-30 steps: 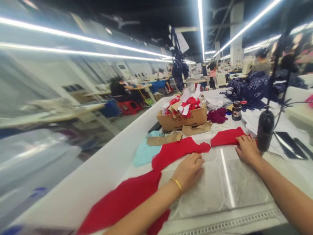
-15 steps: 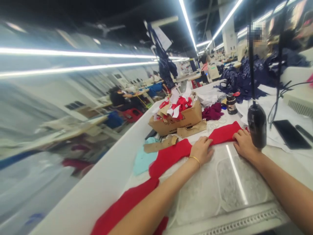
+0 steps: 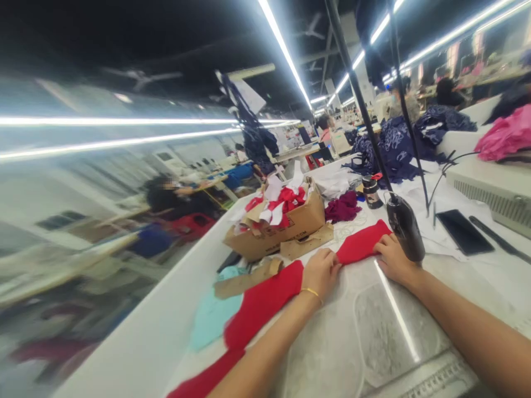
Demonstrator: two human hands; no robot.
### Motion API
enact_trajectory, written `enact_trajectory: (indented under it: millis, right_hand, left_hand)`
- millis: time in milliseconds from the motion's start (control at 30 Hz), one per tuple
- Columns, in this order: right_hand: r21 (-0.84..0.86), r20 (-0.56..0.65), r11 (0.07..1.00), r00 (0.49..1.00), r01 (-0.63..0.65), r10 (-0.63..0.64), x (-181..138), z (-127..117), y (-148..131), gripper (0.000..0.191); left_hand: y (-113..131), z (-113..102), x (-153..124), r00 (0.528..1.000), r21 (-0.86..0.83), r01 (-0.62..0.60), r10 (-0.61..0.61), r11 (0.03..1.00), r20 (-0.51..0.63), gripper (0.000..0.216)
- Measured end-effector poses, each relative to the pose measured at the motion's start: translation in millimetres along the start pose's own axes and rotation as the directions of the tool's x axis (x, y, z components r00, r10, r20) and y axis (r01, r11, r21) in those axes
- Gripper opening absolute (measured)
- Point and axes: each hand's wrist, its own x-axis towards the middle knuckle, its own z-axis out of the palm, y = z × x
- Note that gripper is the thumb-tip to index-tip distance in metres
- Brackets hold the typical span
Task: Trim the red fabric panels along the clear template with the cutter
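My left hand (image 3: 320,272), with a gold bangle at the wrist, rests fingers curled on the near end of a small red fabric piece (image 3: 360,244). My right hand (image 3: 392,257) presses on the same piece's right end. A longer red fabric piece (image 3: 260,300) lies left of my left hand on the white table (image 3: 157,326), and another red piece (image 3: 203,381) shows under my left forearm. A black hanging device (image 3: 405,228) on a pole dangles just beyond my right hand.
A cardboard box (image 3: 286,224) of red and white scraps stands behind the fabric, with cardboard patterns (image 3: 244,279) and light blue cloth (image 3: 211,318) to the left. A dark phone (image 3: 462,232), a small jar (image 3: 370,192), maroon cloth (image 3: 342,208) and navy fabric (image 3: 394,146) lie further back. Other workers sit at distant tables.
My left hand slid forward from the grey pad to the near end of the small red piece. The view swung left and tilted; my right hand stayed on the piece.
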Motion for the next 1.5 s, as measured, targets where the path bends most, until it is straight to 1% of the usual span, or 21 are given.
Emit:
enact_trajectory:
  millis: [133, 333, 567, 800, 1000, 1200, 1400, 1500]
  right_hand:
    - [0.055, -0.023, 0.998, 0.999, 0.037, -0.036, -1, 2, 1, 0.015]
    - [0.102, -0.055, 0.993, 0.997, 0.053, -0.047, -1, 4, 0, 0.011]
    - [0.129, -0.058, 0.986, 0.993, 0.109, -0.102, -2, 1, 3, 0.01]
    - [0.158, -0.024, 0.974, 0.986, 0.165, -0.163, -3, -7, 2, 0.018]
    - [0.155, 0.002, 0.971, 0.983, 0.183, -0.186, -4, -10, -1, 0.022]
    - [0.138, 0.034, 0.975, 0.983, 0.177, -0.183, -4, -10, -1, 0.022]
    - [0.12, 0.063, 0.979, 0.983, 0.164, -0.173, -5, -12, -2, 0.028]
    - [0.111, 0.076, 0.981, 0.983, 0.159, -0.168, -5, -13, -2, 0.029]
  left_hand:
    - [2, -2, 1, 1.0, -0.03, 0.001, -0.002, 1.0, -0.03, 0.017]
    - [4, -4, 4, 0.998, -0.071, -0.004, 0.0, 0.997, -0.06, 0.023]
    - [4, -8, 6, 0.999, -0.113, 0.013, -0.017, 0.993, -0.036, 0.032]
    - [5, -8, 4, 1.0, -0.129, 0.02, -0.022, 0.991, -0.016, 0.022]
    - [3, -10, 3, 1.0, -0.148, 0.013, -0.015, 0.989, -0.012, 0.018]
    - [4, -10, 0, 0.999, -0.152, 0.044, -0.043, 0.987, 0.011, 0.016]
    - [1, -9, -3, 0.998, -0.157, 0.058, -0.052, 0.986, 0.042, 0.017]
    - [1, -8, -5, 0.997, -0.155, 0.06, -0.053, 0.986, 0.052, 0.013]
